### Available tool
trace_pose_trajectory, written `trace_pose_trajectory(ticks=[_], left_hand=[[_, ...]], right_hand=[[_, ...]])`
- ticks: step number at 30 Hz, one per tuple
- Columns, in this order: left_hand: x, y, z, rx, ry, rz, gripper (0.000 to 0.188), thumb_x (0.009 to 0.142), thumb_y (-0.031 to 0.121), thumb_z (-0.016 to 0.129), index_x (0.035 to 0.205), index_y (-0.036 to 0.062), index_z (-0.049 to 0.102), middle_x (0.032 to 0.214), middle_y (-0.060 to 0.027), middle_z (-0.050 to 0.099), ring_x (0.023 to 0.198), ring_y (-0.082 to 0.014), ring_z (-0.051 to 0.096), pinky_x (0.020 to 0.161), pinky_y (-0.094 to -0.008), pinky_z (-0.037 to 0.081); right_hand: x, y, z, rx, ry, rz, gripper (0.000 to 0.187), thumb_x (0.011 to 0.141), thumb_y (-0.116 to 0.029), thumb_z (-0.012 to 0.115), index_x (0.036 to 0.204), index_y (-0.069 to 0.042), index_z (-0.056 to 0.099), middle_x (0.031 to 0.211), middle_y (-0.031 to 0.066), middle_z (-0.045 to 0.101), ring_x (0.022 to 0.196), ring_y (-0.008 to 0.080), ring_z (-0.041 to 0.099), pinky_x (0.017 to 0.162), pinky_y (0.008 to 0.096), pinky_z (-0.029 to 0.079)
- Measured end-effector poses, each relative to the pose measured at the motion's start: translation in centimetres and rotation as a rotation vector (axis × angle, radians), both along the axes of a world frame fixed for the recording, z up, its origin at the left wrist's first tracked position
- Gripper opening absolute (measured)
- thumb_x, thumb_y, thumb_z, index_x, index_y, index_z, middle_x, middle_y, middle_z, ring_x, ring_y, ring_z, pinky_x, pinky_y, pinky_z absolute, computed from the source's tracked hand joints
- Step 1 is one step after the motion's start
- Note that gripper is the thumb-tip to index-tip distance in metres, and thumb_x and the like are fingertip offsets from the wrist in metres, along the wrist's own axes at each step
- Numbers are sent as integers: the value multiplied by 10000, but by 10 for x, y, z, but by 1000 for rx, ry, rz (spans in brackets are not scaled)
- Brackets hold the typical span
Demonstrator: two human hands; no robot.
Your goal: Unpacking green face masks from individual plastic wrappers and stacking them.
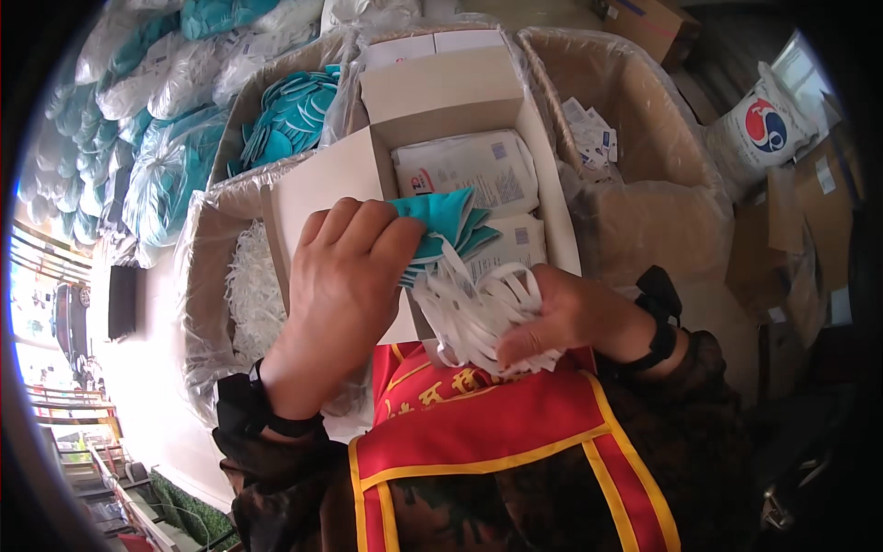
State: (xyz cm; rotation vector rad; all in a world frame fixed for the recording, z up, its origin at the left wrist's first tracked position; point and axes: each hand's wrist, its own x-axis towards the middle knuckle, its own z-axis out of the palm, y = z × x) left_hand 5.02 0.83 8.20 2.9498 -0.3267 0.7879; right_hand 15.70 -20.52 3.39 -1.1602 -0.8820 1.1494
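My left hand [354, 262] is closed around a stack of flat teal fabric pieces [451, 216] with white edges, held above the open box. A loose bunch of white straps [469, 308] hangs beside the stack, gripped by my right hand [584, 317] with its thumb pressed over them. Whether the straps are joined to the teal pieces is hard to make out. Beneath both hands, the cardboard box [382, 179] has its flaps folded out. Inside lie white printed packs [469, 170], partly covered by my hands and the straps.
Plastic-lined cartons surround the box: one with teal pieces [290, 115] at far left, one with white strips [253, 285] at near left, one with printed cards [589, 138] at right. Filled plastic bags [170, 166] are piled far left. A white sack [763, 115] stands far right.
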Motion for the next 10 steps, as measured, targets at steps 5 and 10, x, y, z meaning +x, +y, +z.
trace_pose_trajectory(ticks=[5, 10], left_hand=[[-3, -8, -6, -27, 85, 46, 289, 632, 22, 659, 895, 83, 555, 823, -58, 520, 815, -253, 547, 731, -375, 430], [-1, -8, -7, -17, 105, 88, 320, 611, 39, 679, 894, 88, 541, 831, -65, 517, 817, -270, 544, 729, -383, 437]], right_hand=[[3, -5, 12, -116, -98, 115, 267, 871, -121, 709, 1108, -38, 619, 936, 28, 668, 830, 107, 612, 749, 268, 500], [5, 3, -14, -60, 134, -76, 533, 849, -276, 743, 1286, -63, 522, 1174, 65, 612, 1033, 136, 566, 925, 273, 447]])
